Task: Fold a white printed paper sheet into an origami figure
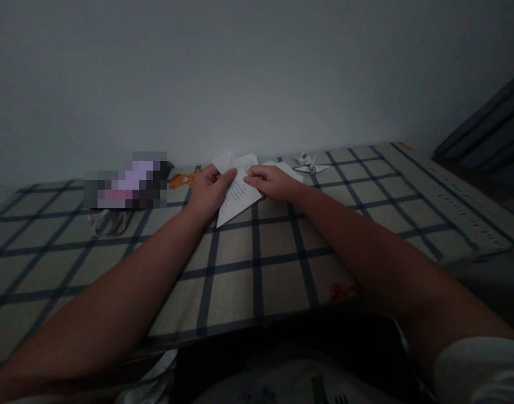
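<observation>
A white printed sheet of paper (238, 196), partly folded to a point, lies on the checked cloth (257, 264). My left hand (209, 188) rests on its left side with the thumb pressed onto the paper and the fingers curled. My right hand (271, 180) pinches the paper's right side, fingertips closed on it. The two hands nearly meet at the paper's middle. More white paper (288, 168) shows behind my right hand.
A folded paper crane (310, 163) stands at the back near the wall. A blurred purple and pink object (126, 182) lies at the back left, with pale straps (109, 221) in front of it. A dark piece of furniture (488, 140) stands at the right.
</observation>
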### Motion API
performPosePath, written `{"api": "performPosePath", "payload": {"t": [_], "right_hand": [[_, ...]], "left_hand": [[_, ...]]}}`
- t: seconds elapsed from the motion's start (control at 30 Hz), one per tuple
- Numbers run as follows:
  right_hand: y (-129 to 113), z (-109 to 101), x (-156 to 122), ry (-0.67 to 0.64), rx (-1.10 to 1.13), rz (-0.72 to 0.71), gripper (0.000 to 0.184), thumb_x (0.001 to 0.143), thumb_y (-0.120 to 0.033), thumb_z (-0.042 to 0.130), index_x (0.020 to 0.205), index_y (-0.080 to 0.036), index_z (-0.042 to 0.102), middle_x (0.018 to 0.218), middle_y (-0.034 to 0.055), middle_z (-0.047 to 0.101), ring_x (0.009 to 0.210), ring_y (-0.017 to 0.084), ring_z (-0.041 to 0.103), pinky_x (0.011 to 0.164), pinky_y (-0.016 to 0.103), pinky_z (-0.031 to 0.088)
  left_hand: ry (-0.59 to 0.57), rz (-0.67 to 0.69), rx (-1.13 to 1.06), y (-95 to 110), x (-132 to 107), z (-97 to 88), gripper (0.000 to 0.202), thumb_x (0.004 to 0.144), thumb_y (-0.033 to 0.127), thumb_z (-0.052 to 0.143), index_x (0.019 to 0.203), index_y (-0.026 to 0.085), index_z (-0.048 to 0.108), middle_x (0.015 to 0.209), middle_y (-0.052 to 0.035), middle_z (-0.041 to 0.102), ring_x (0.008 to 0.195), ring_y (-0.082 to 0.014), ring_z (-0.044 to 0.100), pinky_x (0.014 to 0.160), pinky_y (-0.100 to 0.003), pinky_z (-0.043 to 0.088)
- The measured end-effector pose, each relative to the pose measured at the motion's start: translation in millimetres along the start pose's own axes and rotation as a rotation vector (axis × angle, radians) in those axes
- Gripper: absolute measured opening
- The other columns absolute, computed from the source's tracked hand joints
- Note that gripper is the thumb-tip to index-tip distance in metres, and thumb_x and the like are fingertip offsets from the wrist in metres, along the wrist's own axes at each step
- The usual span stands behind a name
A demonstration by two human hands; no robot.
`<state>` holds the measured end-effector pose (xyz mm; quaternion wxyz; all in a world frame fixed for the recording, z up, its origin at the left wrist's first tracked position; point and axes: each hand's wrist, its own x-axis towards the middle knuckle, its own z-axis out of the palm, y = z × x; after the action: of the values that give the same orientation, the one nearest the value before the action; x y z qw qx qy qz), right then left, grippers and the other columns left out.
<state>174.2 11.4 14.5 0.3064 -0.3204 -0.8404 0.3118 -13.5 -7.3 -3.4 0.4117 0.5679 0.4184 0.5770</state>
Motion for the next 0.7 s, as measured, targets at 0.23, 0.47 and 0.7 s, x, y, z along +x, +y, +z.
{"api": "performPosePath", "payload": {"t": [0.23,0.47,0.7], "right_hand": [[-9,0,1,-0.011,-0.003,0.059,0.037,0.101,-0.04,0.041,0.071,-0.018,0.045,0.059,-0.003,0.047,0.061,0.011,0.047,0.064,0.025,0.033],[-14,0,2,-0.007,-0.059,0.057,0.04,0.103,-0.038,0.038,0.069,-0.017,0.046,0.06,-0.002,0.048,0.063,0.011,0.046,0.065,0.026,0.031],[-12,-1,0,0.008,-0.093,0.022,0.035,0.1,-0.032,0.044,0.068,-0.018,0.045,0.061,-0.0023,0.049,0.064,0.011,0.046,0.066,0.025,0.032]], "left_hand": [[0.062,0.049,-0.046,-6,4,-1.5,0.029,0.075,0.043,0.075,0.09,0.019,0.067,0.078,-0.003,0.072,0.067,-0.016,0.068,0.058,-0.025,0.053],[0.089,0.06,-0.092,-11,8,-1.0,0.036,0.072,0.051,0.077,0.088,0.021,0.066,0.082,-0.0044,0.074,0.073,-0.0203,0.071,0.062,-0.029,0.057],[0.143,0.071,-0.081,-13,11,-4.7,0.036,0.07,0.051,0.079,0.081,0.02,0.063,0.075,-0.002,0.071,0.067,-0.0176,0.069,0.057,-0.027,0.055]]}}
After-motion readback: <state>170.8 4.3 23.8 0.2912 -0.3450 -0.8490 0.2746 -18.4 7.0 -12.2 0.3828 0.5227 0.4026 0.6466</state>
